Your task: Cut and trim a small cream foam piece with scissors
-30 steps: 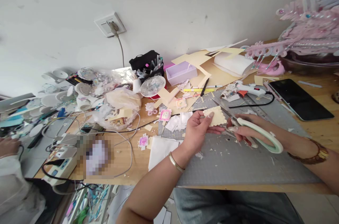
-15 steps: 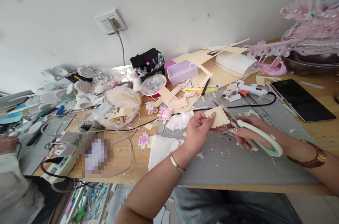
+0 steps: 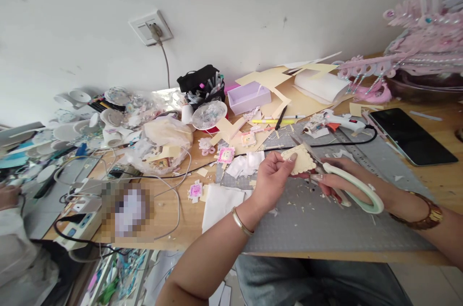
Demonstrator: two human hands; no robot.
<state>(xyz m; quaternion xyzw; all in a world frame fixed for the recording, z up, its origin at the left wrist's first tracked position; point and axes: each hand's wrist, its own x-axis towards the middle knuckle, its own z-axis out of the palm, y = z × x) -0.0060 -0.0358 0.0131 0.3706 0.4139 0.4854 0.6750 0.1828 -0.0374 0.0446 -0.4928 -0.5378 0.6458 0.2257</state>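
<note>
Pinched in my left hand (image 3: 274, 174) is a small cream card (image 3: 299, 159) with a scalloped edge. My right hand (image 3: 334, 181) grips a pair of scissors (image 3: 356, 190) with pale green handles; their blades lie against the card's right edge. Both hands are above a grey cutting mat (image 3: 318, 233) strewn with tiny paper scraps. To the left of my left hand lie white tissue pieces (image 3: 246, 165), a folded white sheet (image 3: 222, 205) and a small pink-framed piece with a face (image 3: 226, 155).
A glue gun (image 3: 349, 123), a steel ruler (image 3: 361, 156) and a black tablet (image 3: 412, 136) are at the right. Behind stand a lilac box (image 3: 249, 99) and a black pen case (image 3: 198, 82). Plastic bags (image 3: 162, 142) and a power strip (image 3: 79, 229) lie left, near another person's hand (image 3: 9, 196).
The card and the scissors have shifted very slightly, and my right hand has moved a little to the left. My grip on both looks the same.
</note>
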